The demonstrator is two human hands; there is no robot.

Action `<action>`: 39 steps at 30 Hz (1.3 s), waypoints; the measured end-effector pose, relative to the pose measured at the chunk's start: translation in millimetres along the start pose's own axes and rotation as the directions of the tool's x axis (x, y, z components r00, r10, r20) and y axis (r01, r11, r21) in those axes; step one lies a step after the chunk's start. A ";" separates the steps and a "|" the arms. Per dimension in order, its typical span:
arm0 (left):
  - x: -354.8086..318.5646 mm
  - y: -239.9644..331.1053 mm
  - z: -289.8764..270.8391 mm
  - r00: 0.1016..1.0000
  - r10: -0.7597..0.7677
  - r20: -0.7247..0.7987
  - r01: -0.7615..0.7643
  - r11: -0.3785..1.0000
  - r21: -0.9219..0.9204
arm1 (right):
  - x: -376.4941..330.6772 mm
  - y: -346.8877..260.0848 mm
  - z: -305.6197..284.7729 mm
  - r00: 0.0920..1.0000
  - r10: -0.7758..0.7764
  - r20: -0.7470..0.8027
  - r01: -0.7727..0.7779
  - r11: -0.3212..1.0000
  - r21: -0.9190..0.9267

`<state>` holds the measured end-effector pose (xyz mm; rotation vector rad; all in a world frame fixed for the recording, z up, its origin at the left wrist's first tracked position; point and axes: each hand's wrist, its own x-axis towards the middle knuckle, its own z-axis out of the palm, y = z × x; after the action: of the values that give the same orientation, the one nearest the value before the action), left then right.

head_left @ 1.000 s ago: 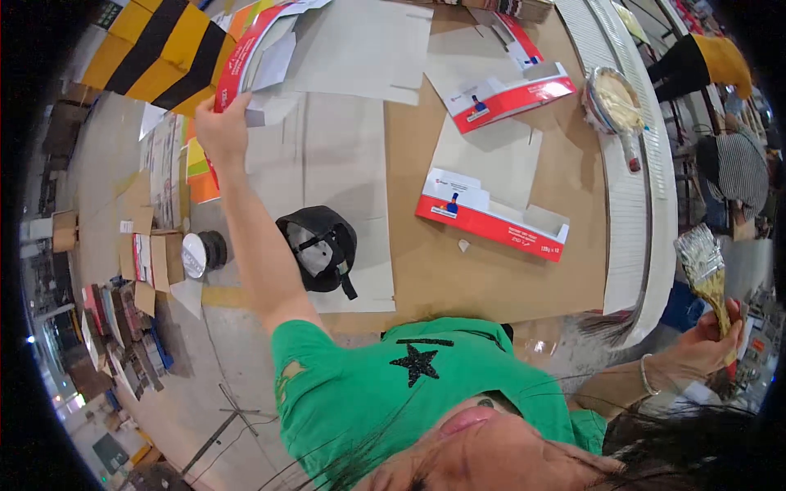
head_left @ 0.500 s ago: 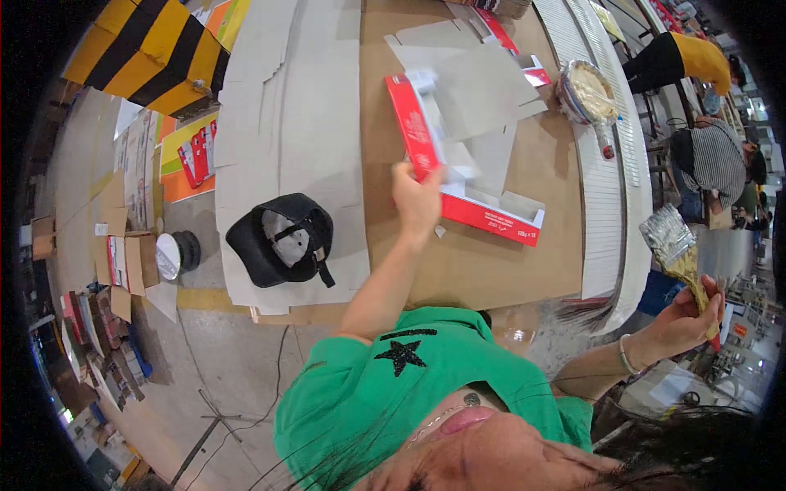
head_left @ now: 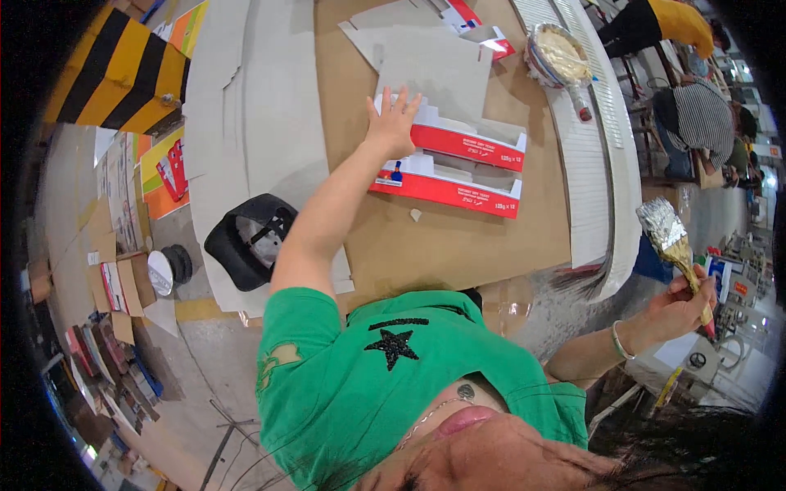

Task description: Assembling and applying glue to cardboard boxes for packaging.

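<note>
My left hand is open, its fingers spread over the left end of a red and white carton tray. Its palm seems to rest on that end. A matching carton tray lies parallel on the near side, close beside the first. Off to the right, away from the table, my right hand is closed round the handle of a paintbrush. The brush points up, its wide head coated with something pale and silvery. Flat grey cardboard sheets lie just beyond the trays.
Brown board covers the worktable. A tub of pale paste sits at the far right on stacked white corrugated sheets. A black cap rests at the left. A yellow-black striped block and two people are farther off.
The carton tray that my left hand held at a slant now lies alongside the other one. My left fingers have let go and spread. The paintbrush stays in my right hand.
</note>
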<state>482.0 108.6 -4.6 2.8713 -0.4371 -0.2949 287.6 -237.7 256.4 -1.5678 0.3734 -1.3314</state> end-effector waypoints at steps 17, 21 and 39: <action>37.4 -33.1 -79.6 0.797 0.026 -0.603 -0.345 0.839 -0.421 | -39.0 5.9 -28.9 0.745 0.458 0.484 -0.178 0.837 -0.518; 26.4 -42.1 -102.6 0.762 0.062 -0.645 -0.368 0.861 -0.352 | -50.0 6.2 -17.9 0.618 0.588 0.522 -0.188 0.755 -0.628; -100.8 191.7 -96.3 0.914 0.389 -0.118 -0.091 -0.087 -0.992 | -66.1 -9.8 8.3 0.338 0.486 0.806 -0.252 0.872 -0.420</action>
<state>358.2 -20.4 151.2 1.1603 -0.4650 -0.5523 268.6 -179.5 228.4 -1.9888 0.1630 0.0657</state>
